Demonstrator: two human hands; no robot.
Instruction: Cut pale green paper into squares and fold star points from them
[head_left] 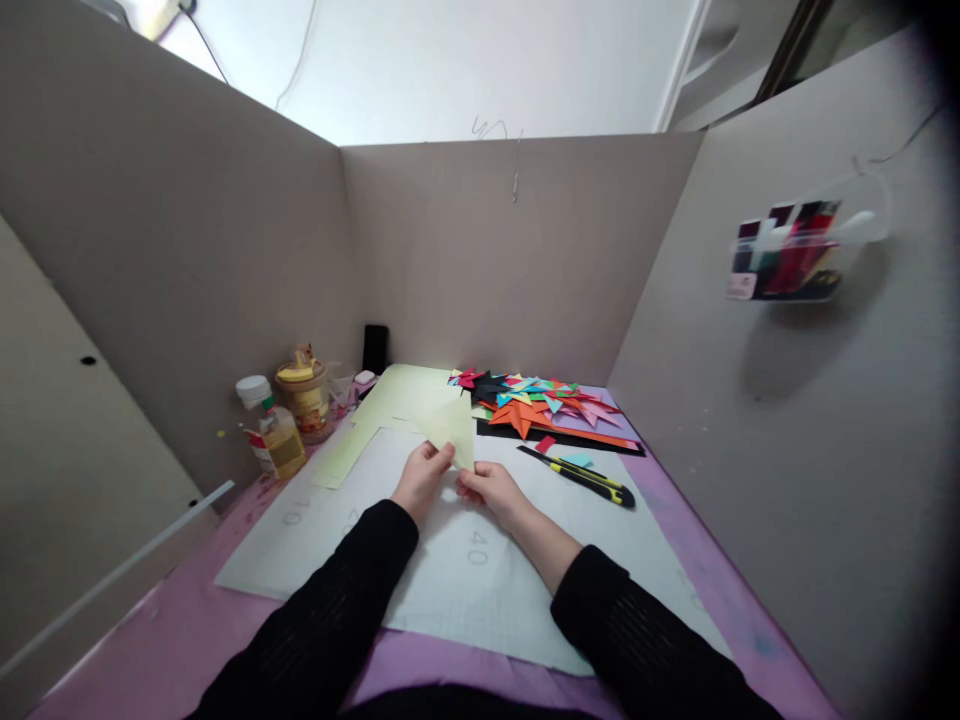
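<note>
Between my two hands is a pale yellow sheet of paper [456, 425], raised a little above the white mat. My left hand [424, 478] pinches it on its lower left side, thumb on top. At its lower right corner the fingers of my right hand [491, 490] are closed on the same paper. Behind it lie larger pale yellow sheets [409, 385]. To the right, a black and yellow utility knife [585, 478] rests on the mat, near a small red paper scrap [546, 444] and a light blue scrap [577, 460].
Folded paper stars [521, 412] in several colours are heaped at the back right on dark strips [559, 437]. A bottle of yellowish liquid [281, 445], a tub [304, 395] and a black phone-like object [375, 349] stand at the left. Grey partitions [517, 250] enclose the table.
</note>
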